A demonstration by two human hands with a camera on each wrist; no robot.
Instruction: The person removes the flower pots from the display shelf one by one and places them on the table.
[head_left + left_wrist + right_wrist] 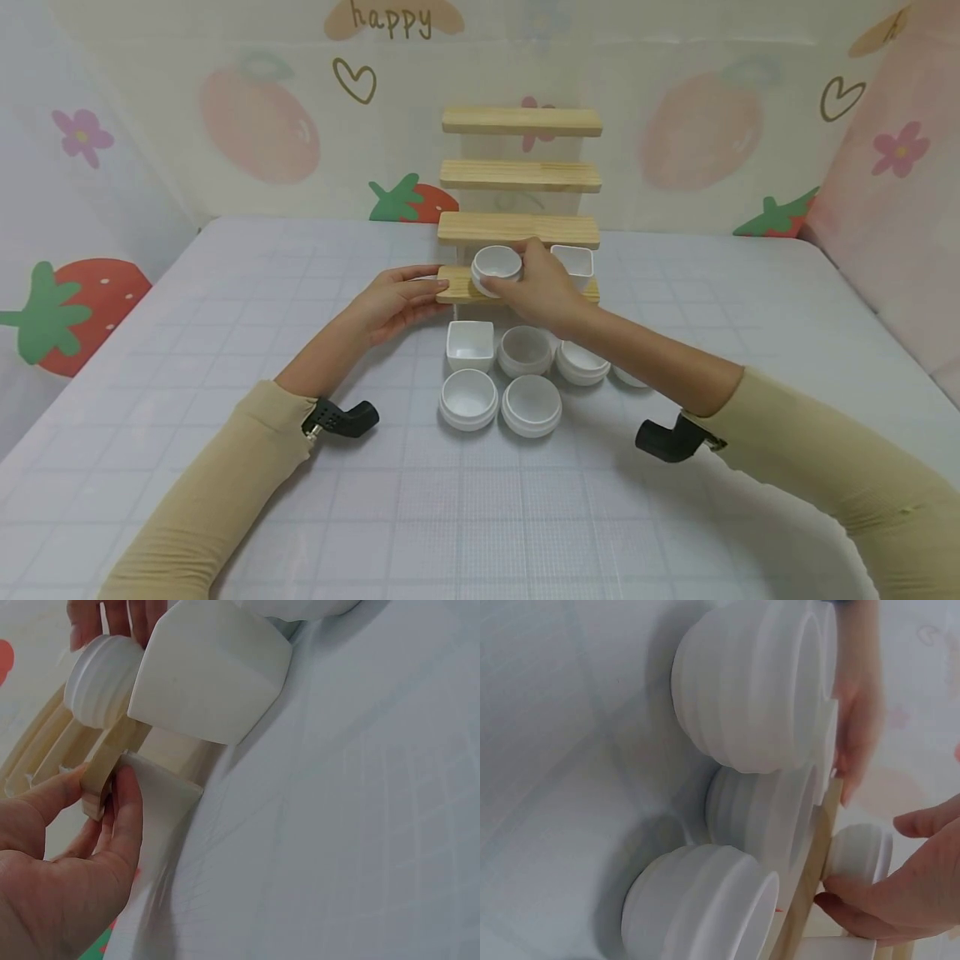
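A small wooden tiered stand has its lowest board (459, 292) at the front. My left hand (401, 302) pinches that board's left end, thumb on top and fingers beneath, as the left wrist view shows. On this board sits a round white pot (497, 262) with a ridged side. My right hand (551, 287) holds the round pot from the right, the thumb across its front; the fingers behind are partly hidden. A square white pot (573, 262) stands on the same board to the right, partly covered by the right hand.
In front of the stand, on the white gridded table (300, 508), are another square pot (470, 345) and several round ones, including a front-left pot (468, 398) and a front-right pot (532, 404). Higher boards (521, 122) rise behind. The right forearm partly covers a pot (632, 378).
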